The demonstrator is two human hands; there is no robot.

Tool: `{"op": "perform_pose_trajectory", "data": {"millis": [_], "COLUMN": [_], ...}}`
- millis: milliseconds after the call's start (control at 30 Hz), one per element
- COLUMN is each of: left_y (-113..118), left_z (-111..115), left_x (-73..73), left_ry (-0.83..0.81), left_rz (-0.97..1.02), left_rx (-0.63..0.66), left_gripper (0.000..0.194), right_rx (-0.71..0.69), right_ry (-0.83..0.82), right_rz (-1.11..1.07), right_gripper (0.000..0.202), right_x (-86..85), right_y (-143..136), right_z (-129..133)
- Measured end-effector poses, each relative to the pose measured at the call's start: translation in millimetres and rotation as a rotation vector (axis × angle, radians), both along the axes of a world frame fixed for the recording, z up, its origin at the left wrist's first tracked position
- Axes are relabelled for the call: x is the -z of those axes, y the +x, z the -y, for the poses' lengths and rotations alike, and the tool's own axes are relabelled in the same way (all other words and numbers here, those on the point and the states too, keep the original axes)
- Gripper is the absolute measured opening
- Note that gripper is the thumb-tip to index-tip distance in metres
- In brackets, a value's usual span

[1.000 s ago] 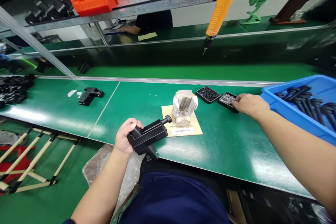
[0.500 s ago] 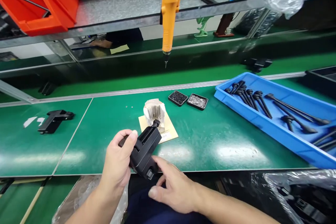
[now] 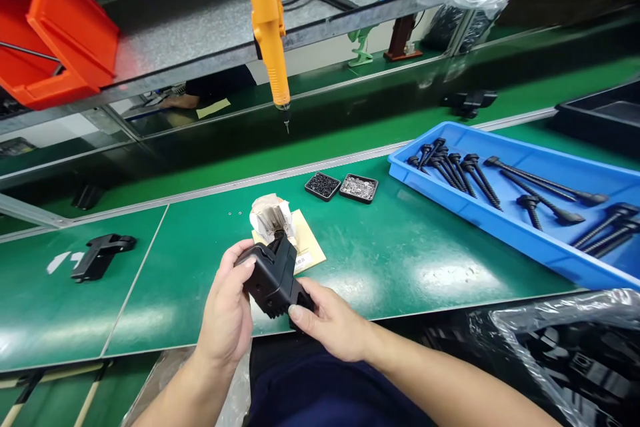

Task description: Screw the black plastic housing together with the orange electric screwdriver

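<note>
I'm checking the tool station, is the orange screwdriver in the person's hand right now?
No, the orange screwdriver hangs free above the bench while both hands grip the black part.

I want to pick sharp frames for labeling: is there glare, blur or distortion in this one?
Head view: overhead lights leave white glare patches on the green bench top; straight edges bow toward the borders, as on the blue tray; the black part in both hands is sharp, while the far background is softer.
</note>
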State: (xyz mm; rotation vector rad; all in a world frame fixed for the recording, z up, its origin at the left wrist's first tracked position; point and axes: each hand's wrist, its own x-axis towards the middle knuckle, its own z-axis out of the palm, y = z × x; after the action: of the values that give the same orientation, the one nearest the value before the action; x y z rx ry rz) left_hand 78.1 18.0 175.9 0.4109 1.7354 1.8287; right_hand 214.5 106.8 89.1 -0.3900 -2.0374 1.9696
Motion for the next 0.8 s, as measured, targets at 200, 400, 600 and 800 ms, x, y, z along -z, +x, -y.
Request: {"op": "perform_pose_trajectory", "data": {"millis": [200,400,600,800], "left_y": [-18.3,-52.6,-87.8,-91.1], "left_z": [-22.0,-64.4,-94.6,-103.4], "left_x": [-2.2,-8.8,-6.9,7.0], "left_ry": [-0.237,-0.156,-0.039,0.216], "left_rz": [-0.76,-0.908,-0.17,-0.174], "left_rx": [0.173,0.216,0.562,0.482], "left_gripper": [0.039,0.036,0.054,0.033], "right_rx": [-0.045,0.026,-0.057,0.063], "right_ry": [-0.437,-0.684,-0.716,-0.496], "right_rz": [0.027,-0.024,-0.032,0.089], "right_gripper": [0.07,0.07,0.068,0.055], "right_x": [-15.5,-39.7,-55.6,-65.5], "right_y": [-0.8,-19.7,-37.3,-39.6], "right_z": [-12.1,-10.2,-10.6,-25.4]}}
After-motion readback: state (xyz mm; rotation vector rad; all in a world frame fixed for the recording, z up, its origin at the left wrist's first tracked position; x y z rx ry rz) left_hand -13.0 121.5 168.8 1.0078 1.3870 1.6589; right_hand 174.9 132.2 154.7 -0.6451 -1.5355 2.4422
